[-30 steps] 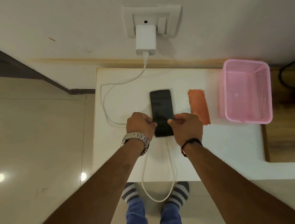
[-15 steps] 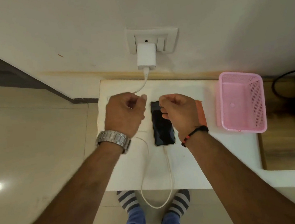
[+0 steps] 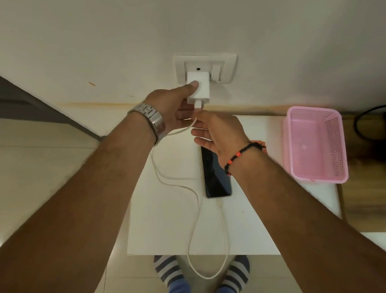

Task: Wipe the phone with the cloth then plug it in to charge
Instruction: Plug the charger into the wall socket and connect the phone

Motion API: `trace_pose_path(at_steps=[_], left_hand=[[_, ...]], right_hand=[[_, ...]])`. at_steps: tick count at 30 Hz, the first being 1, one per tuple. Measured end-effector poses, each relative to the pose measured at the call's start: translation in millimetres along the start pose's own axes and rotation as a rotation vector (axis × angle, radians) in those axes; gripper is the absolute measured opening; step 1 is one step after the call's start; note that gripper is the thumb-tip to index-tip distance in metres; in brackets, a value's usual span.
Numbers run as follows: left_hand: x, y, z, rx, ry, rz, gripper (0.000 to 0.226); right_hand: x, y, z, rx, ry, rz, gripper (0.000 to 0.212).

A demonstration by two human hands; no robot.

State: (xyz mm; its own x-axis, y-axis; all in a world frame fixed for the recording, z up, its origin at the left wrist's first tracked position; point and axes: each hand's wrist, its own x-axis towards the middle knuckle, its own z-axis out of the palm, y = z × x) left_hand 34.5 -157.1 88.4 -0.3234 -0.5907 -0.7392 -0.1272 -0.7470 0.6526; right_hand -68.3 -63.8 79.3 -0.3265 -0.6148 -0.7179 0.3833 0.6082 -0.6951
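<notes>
Two hands up at the wall: left hand (image 3: 173,109) gripping the charger adapter (image 3: 198,87), thumb pressed on its face; right hand (image 3: 219,131) just below, fingertips pinching the cable (image 3: 190,195) near its plug into the adapter, remaining fingers loosely spread. One phone (image 3: 216,177), flat and screen-up on the white table (image 3: 162,223), cable seemingly already seated in its near edge. Judged rigid, smooth, slippery glass, moderately light and breakable if dropped; best held by its long side edges, never dragged by the cord. Cable limp and springy, looping off the table's front edge; best taken at the stiff connector ends. One cloth (image 3: 259,143), orange, mostly hidden behind the right wrist; soft, easily bunched. One adapter, one wall socket plate (image 3: 226,69), one pink basket (image 3: 315,141).
</notes>
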Motion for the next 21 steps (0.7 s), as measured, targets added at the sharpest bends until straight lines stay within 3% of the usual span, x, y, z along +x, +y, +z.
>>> trace_pose_path(at_steps=[4, 9, 21], left_hand=[[4.0, -0.1, 1.3, 0.021, -0.013, 0.047, 0.035], [7.8, -3.2, 1.8, 0.04, 0.021, 0.069, 0.033], [5.8, -4.7, -1.7, 0.05, 0.047, 0.097, 0.051]], right_hand=[[3.3, -1.2, 1.5, -0.007, 0.031, -0.038, 0.006], [6.6, -6.0, 0.1, -0.015, 0.064, -0.057, 0.008], [0.7, -0.4, -9.1, -0.142, 0.029, -0.151, 0.016]])
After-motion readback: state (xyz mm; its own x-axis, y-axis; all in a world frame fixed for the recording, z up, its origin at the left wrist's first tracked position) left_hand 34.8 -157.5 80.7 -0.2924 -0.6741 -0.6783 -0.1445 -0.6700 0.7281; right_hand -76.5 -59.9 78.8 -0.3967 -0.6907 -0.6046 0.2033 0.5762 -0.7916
